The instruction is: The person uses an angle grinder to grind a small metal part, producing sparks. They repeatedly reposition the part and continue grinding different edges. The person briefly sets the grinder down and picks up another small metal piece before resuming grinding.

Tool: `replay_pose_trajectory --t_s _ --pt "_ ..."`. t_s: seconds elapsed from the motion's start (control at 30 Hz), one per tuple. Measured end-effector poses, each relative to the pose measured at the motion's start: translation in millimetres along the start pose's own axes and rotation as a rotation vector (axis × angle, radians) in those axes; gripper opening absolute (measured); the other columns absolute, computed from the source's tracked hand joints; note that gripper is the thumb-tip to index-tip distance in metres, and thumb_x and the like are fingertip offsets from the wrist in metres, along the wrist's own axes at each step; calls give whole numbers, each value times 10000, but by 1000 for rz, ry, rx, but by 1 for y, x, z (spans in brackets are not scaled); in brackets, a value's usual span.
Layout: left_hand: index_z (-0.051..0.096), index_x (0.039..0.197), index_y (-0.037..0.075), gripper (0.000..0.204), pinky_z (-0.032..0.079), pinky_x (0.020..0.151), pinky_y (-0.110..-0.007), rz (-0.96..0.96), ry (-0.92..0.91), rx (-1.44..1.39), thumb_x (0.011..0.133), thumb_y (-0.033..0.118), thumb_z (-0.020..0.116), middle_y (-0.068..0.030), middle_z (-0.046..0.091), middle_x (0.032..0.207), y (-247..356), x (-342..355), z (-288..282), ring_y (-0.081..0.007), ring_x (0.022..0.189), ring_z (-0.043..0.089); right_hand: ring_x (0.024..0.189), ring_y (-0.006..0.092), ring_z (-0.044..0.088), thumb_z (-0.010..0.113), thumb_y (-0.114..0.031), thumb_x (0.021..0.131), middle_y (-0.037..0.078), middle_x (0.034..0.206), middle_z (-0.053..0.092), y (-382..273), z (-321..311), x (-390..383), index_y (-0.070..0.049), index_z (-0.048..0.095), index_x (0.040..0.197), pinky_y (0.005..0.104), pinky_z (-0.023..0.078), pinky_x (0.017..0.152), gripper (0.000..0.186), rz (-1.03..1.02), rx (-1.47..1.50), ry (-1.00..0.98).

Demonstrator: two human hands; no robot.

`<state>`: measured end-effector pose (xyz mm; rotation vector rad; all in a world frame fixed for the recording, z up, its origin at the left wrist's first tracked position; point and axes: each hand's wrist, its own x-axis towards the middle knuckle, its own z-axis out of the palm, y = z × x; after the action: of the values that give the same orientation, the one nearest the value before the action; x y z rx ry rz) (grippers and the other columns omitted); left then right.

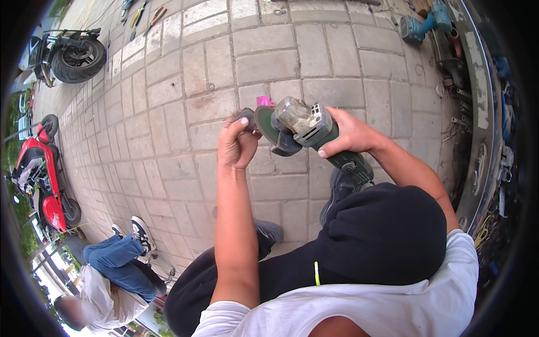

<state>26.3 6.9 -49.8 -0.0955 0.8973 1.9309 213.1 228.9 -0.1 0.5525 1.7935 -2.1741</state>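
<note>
My right hand [351, 135] is wrapped round the dark green body of an angle grinder [325, 132], whose worn gearbox head points to the left. A thin greenish disc [266, 124] is fitted on it, with a black guard [286, 144] beside it. Between the thumb and fingers of my left hand [240, 140] is a small dark rounded piece [245, 118], held right beside the disc's edge. I cannot tell whether piece and disc touch. Just beyond them shows a small bright pink object [265, 101] of unclear kind.
Paving bricks [264, 37] cover the ground. Pliers [156, 18] lie at the far left, a teal power tool [416, 28] at the far right. Metal parts line the right side. Left stand a red scooter [49, 174], a motorcycle wheel [78, 58] and a seated person [115, 275].
</note>
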Motion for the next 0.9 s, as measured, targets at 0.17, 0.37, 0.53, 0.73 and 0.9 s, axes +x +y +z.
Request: replay_pose_trajectory --t_s 0.17,0.37,0.53,0.73,0.9 --pt "625 1068 94 256 444 806 -364 4 18 7 820 82 687 -45 690 997 -2 1 -2 -168 897 624 1020 196 578 846 -226 595 122 1115 625 2 3 2 50 499 1258 322 457 924 798 -17 -12 9" --pt "643 1065 91 245 470 860 -377 15 17 -12 829 38 674 -67 701 1040 -1 0 0 -193 954 644 1033 201 576 843 -227 597 124 1131 624 2 5 6 50 501 1267 325 451 933 802 -32 -11 -10" --pt "625 1090 23 247 474 949 -383 17 0 -79 843 25 632 -114 686 1075 -2 -1 -1 -230 1011 641 1043 200 573 842 -224 601 122 1142 623 1 7 6 49 498 1278 322 441 949 807 -23 15 -18" --pt "612 1125 10 279 461 1007 -412 4 -39 -112 848 42 617 -132 673 1117 -2 0 -6 -255 1068 628 1062 202 565 842 -221 605 123 1162 615 1 8 7 47 488 1291 323 432 962 818 -34 28 -20" --pt "658 1052 83 257 496 876 -367 -8 22 -136 818 -22 657 -80 699 1060 -2 -2 5 -206 949 651 1069 203 563 845 -211 604 120 1172 610 0 7 6 44 483 1295 324 429 969 821 -38 26 -17"
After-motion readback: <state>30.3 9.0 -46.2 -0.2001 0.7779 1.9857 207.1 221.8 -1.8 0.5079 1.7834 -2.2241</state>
